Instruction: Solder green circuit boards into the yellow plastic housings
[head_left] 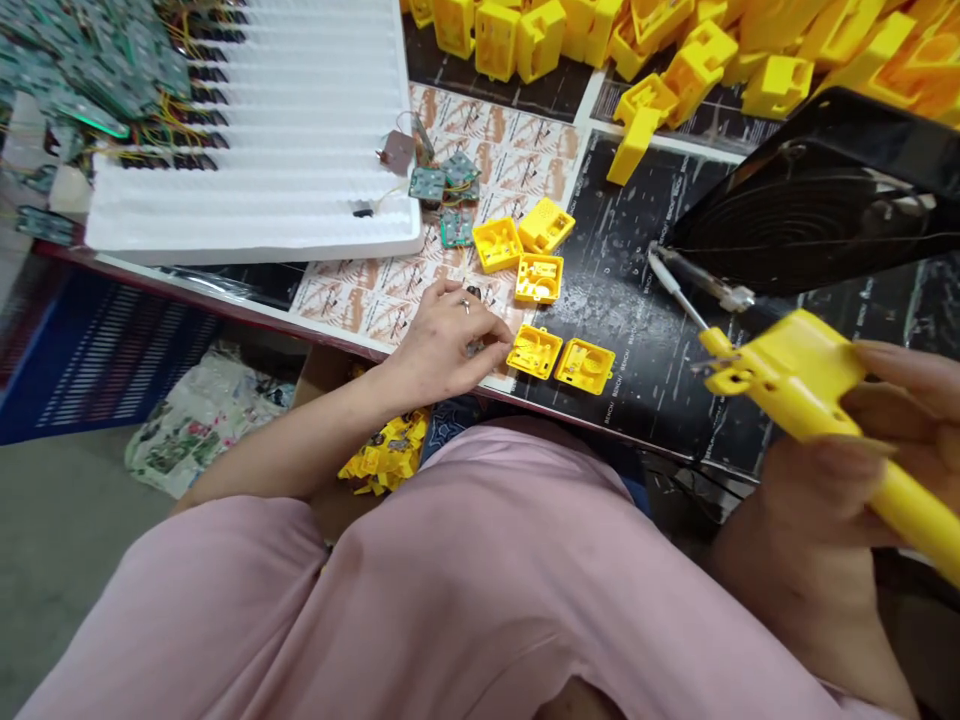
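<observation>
My right hand (847, 460) is closed around a yellow soldering gun (802, 365), raised over the bench's right side with its metal tip pointing left. My left hand (454, 340) rests by the front edge of the bench. Its thumb and forefinger pinch the left edge of an open yellow plastic case (535, 352) with small parts inside. Touching that case on the right is a second open yellow case (585, 366). Just behind them stand three more cases, among them an open one (538, 278) and one turned face down (546, 226).
A ridged white foam tray (300, 215) lies at left, with wired circuit boards (97, 60) heaped beside it. Small green boards (442, 185) sit near its right edge. Yellow housings (675, 60) pile up at the back. A black fan-like unit (817, 200) stands at right.
</observation>
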